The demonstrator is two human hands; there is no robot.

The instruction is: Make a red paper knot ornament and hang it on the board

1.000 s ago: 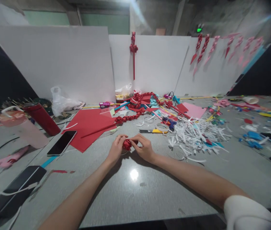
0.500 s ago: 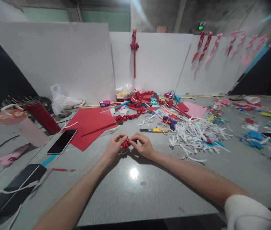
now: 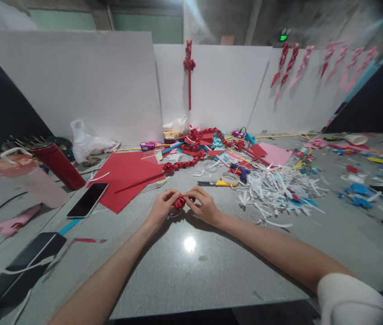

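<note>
Between my hands, just above the grey table, is a small folded red paper piece, round and flower-like. My left hand is closed on its left side, thumb and fingers pinching it. At its right edge, my right hand has thumb and index finger close together, touching the red paper; whether it grips a part of it is hard to make out. A pale ring-like thing shows partly beneath the paper. Beyond the hands lies a red folded paper chain.
Red paper sheets and a phone lie to the left. A yellow cutter with its blade out and a tape roll are beyond my right hand. White paper strips heap at right. A pink glue gun lies far left.
My right hand's fingers have shifted slightly at the red paper piece, and more of the piece now shows. My left hand keeps its hold in about the same place.
</note>
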